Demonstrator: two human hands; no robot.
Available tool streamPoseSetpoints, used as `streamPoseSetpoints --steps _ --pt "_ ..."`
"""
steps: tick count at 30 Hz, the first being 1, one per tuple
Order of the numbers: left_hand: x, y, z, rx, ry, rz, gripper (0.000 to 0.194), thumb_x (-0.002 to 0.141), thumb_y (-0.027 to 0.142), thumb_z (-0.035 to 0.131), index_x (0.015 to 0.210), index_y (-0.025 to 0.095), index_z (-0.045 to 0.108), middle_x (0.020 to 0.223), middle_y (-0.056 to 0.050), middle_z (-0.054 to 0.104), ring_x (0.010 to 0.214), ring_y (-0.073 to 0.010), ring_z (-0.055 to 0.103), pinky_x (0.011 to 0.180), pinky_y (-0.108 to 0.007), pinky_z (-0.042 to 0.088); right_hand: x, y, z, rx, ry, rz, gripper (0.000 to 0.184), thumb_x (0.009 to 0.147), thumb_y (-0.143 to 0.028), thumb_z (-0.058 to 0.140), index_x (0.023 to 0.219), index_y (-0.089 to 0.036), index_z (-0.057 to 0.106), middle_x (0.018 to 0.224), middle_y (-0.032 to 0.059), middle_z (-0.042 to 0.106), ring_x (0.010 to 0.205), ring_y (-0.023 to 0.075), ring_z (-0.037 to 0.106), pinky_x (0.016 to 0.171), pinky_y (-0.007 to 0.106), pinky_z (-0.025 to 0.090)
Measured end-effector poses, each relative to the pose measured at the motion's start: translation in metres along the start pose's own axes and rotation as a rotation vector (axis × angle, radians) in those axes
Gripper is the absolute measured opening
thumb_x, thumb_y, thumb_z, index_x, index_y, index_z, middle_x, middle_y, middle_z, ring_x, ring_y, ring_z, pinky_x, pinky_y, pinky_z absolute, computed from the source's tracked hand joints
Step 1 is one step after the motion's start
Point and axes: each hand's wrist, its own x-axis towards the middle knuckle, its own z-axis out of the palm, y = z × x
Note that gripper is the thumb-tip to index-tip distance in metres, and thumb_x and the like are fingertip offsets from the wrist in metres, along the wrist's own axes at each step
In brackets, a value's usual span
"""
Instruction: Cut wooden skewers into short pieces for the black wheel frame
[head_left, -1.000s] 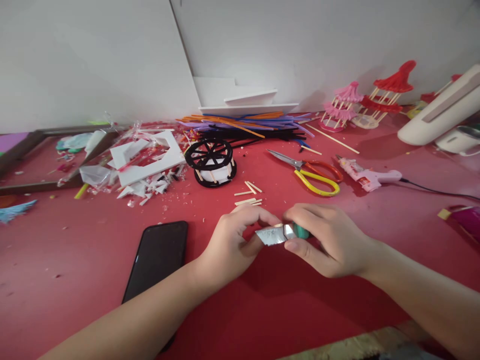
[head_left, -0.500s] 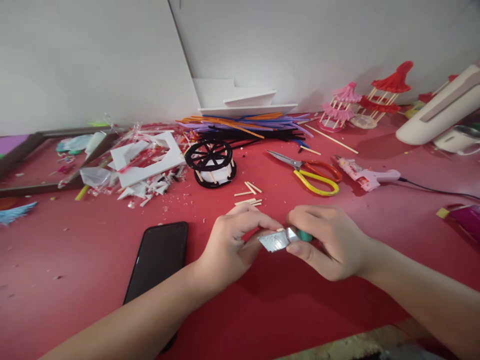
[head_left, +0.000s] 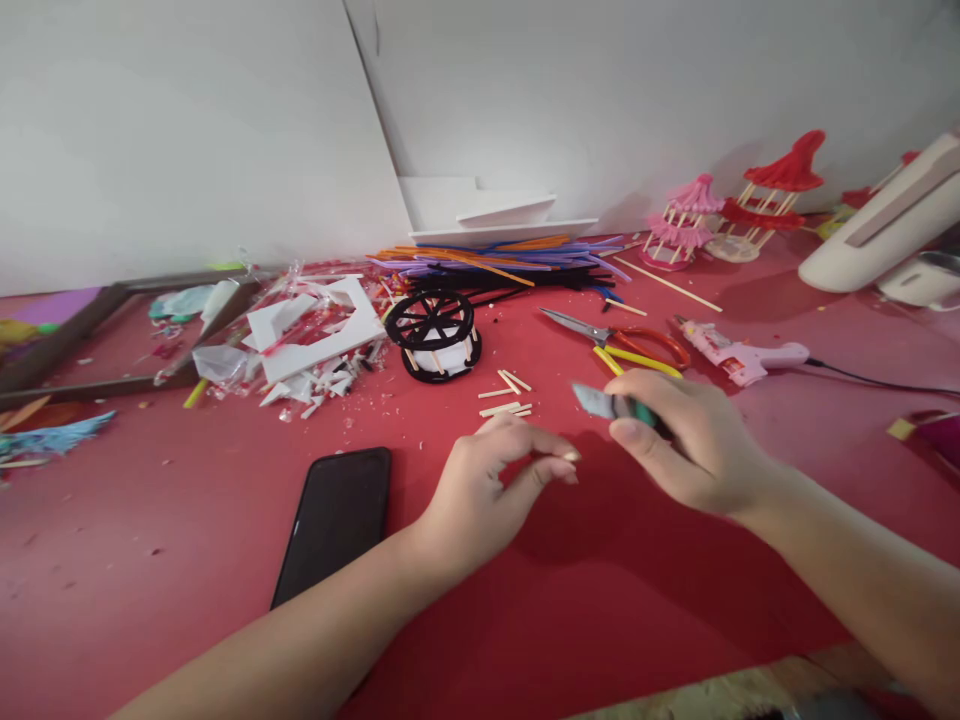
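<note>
My left hand (head_left: 487,490) is closed in a pinch, thumb against fingertips, on a small pale wooden stick (head_left: 572,457); only its end shows. A craft knife (head_left: 596,401) with a broad silver blade and green handle is gripped in my right hand (head_left: 690,440). The blade points left, above and apart from my left fingertips. Beyond my left hand lie several short cut sticks (head_left: 506,408) on the red table (head_left: 600,600). Behind them stands a small round frame (head_left: 433,335) of black fuzzy rings joined by sticks, with a white disc in its base.
Scissors (head_left: 637,345) with red and yellow handles and a pink glue gun (head_left: 742,355) lie at right. A black phone (head_left: 334,525) is beside my left forearm. Coloured pipe cleaners (head_left: 495,262), white foam scraps (head_left: 315,330) and a pink model (head_left: 686,220) sit further back.
My right hand has moved the craft knife up and to the right, away from my left fingertips. My left hand keeps its pinch. The view has shifted slightly.
</note>
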Motion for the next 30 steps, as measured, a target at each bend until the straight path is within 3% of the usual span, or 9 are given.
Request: streamPoseSetpoints --steps 3,9,18,24,30 --pt "0.005 -0.007 -0.003 0.042 0.026 -0.06 0.013 0.09 0.02 0.055 0.083 0.018 0.066 0.077 -0.002 0.072 0.076 -0.0146 0.065 0.075 -0.026 0.049 -0.001 -0.007 0.01 0.019 -0.076 -0.024 0.019 0.092 -0.038 0.048 0.093 -0.019 0.052 0.076 -0.0006 0.058 0.067 0.0114 0.052 0.061 0.024 0.038" --pt "0.002 -0.009 -0.005 0.087 -0.01 0.022 0.02 0.085 0.007 0.051 0.088 0.019 0.066 0.086 -0.003 0.071 0.081 -0.0145 0.064 0.076 -0.026 0.05 -0.003 -0.011 0.018 0.016 -0.236 -0.057 0.025 0.093 -0.041 0.044 0.091 -0.018 0.053 0.073 -0.0004 0.054 0.064 0.0118 0.048 0.059 0.025 0.036" --pt "0.001 -0.007 -0.004 0.12 -0.003 0.009 0.036 0.071 -0.009 0.046 0.087 0.019 0.063 0.083 0.001 0.068 0.079 -0.0122 0.062 0.077 -0.023 0.048 -0.004 -0.013 0.021 -0.068 -0.219 -0.074 0.027 0.092 -0.043 0.045 0.081 -0.018 0.049 0.068 -0.002 0.049 0.06 0.0107 0.043 0.055 0.024 0.03" --pt "0.002 -0.008 -0.004 0.096 -0.004 0.05 0.018 0.083 0.004 0.054 0.087 0.018 0.064 0.083 -0.001 0.069 0.078 -0.0121 0.062 0.074 -0.023 0.048 -0.004 -0.016 0.022 -0.06 -0.191 -0.103 0.029 0.095 -0.042 0.041 0.083 -0.018 0.051 0.071 0.0003 0.053 0.061 0.0118 0.044 0.056 0.025 0.032" --pt "0.004 -0.007 -0.002 0.124 0.03 0.068 0.007 0.087 0.017 0.059 0.082 0.016 0.062 0.074 -0.001 0.066 0.066 -0.0109 0.058 0.065 -0.022 0.046 -0.004 -0.017 0.023 -0.065 -0.132 0.012 0.026 0.095 -0.037 0.04 0.087 -0.017 0.054 0.074 0.0029 0.056 0.065 0.0138 0.048 0.059 0.026 0.034"
